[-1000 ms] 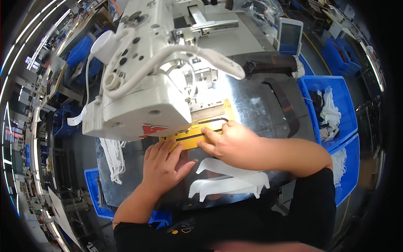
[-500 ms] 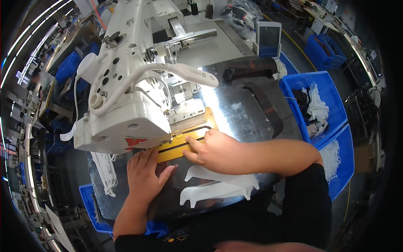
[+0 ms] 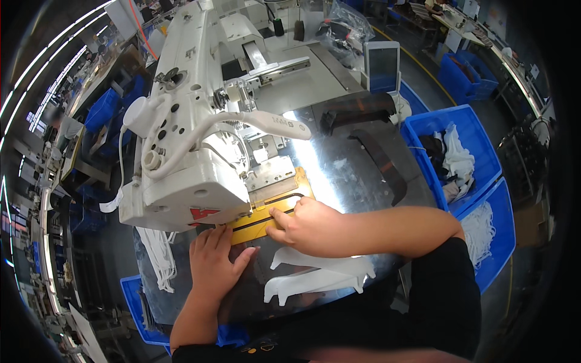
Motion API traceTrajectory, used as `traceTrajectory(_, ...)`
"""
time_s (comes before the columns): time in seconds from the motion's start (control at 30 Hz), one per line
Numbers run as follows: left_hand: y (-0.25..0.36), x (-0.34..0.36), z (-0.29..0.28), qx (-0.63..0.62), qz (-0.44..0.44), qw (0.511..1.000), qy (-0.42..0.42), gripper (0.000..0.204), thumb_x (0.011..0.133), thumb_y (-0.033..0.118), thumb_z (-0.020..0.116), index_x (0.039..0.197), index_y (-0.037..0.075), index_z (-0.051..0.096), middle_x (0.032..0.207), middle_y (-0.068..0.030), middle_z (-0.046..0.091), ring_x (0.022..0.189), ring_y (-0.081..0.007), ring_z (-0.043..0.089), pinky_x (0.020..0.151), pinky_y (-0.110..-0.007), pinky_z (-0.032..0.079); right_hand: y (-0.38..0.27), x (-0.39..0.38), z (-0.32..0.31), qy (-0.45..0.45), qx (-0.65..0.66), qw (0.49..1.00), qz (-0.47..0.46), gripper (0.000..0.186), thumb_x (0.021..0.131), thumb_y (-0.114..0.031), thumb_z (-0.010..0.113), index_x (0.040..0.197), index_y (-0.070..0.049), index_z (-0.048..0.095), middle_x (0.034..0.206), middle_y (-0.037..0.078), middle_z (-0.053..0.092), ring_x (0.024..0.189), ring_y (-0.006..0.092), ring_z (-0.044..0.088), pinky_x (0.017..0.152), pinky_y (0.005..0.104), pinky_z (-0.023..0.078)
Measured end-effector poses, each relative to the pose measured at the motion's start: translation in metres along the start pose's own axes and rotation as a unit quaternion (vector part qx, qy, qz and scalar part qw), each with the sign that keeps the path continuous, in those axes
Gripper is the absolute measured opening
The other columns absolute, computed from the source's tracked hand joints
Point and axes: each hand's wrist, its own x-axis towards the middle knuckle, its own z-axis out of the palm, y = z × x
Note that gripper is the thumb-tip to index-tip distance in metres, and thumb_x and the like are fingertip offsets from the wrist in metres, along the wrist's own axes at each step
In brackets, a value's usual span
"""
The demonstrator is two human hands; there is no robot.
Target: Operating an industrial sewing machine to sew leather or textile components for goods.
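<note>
Below the needle area of the white sewing machine (image 3: 181, 187), a yellow slotted template (image 3: 254, 228) rests on the metal work surface. My right hand (image 3: 311, 228) presses its index finger and thumb on the template, with the other fingers bent. My left hand (image 3: 216, 266) rests fingertips at the template's left end, thumb spread; some fingertips are hard to make out by the machine head. White shaped pieces (image 3: 315, 278) lie just in front of my hands, and a bundle of white strips (image 3: 156, 254) is at the left.
Dark curved pieces (image 3: 384, 166) lie at right. Blue bins (image 3: 426, 124) with white and dark material flank the surface. A small screen (image 3: 381, 66) and bagged items (image 3: 345, 33) are at the back. Another person (image 3: 69, 130) is in the left background.
The whole view has shifted, with the machine appearing farther left and lower than a second ago. Both hands stay on the template, with little movement relative to it.
</note>
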Motion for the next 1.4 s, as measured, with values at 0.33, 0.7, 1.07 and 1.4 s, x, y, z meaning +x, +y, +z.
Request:
traceTrajectory(0.33,0.005,0.000,0.001,0.006,0.013,1.000,-0.001,0.063,0.089,0.052,0.079,0.127,0.002,0.075,0.133,-0.0139,0.073,0.122,-0.0348,0.064,0.106,-0.049,0.046,0.000,-0.003,-0.011,-0.040,0.017,0.999,0.006,0.043,0.095,-0.020,0.063,0.136,-0.008,0.066,0.120,0.027,0.068,0.072,0.0249,0.073,0.065,0.0386,0.057)
traceTrajectory(0.7,0.001,0.001,0.003,-0.017,0.016,1.000,0.000,0.060,0.088,0.052,0.079,0.124,0.003,0.076,0.129,-0.0119,0.074,0.120,-0.0327,0.065,0.103,-0.048,0.047,0.014,-0.017,-0.012,-0.015,0.120,0.991,0.052,0.022,0.091,-0.020,0.067,0.107,-0.005,0.071,0.094,0.020,0.066,0.073,0.0324,0.072,0.070,0.0436,0.058)
traceTrajectory(1.07,-0.003,0.000,0.004,-0.036,0.014,0.999,0.014,0.055,0.087,0.047,0.081,0.118,0.002,0.077,0.124,-0.0115,0.074,0.117,-0.0324,0.066,0.100,-0.048,0.049,0.037,-0.017,-0.009,-0.033,0.132,0.987,0.084,0.021,0.091,-0.025,0.073,0.103,-0.008,0.074,0.091,0.019,0.066,0.072,0.0336,0.075,0.065,0.0461,0.059)
traceTrajectory(1.4,-0.001,0.001,0.004,-0.034,0.021,0.999,0.017,0.052,0.086,0.044,0.083,0.115,0.002,0.077,0.120,-0.0101,0.074,0.113,-0.0320,0.067,0.097,-0.048,0.050,0.057,-0.010,0.008,0.018,0.111,0.989,0.097,0.018,0.093,-0.025,0.073,0.099,-0.008,0.075,0.083,0.018,0.065,0.067,0.0353,0.073,0.065,0.0477,0.060)
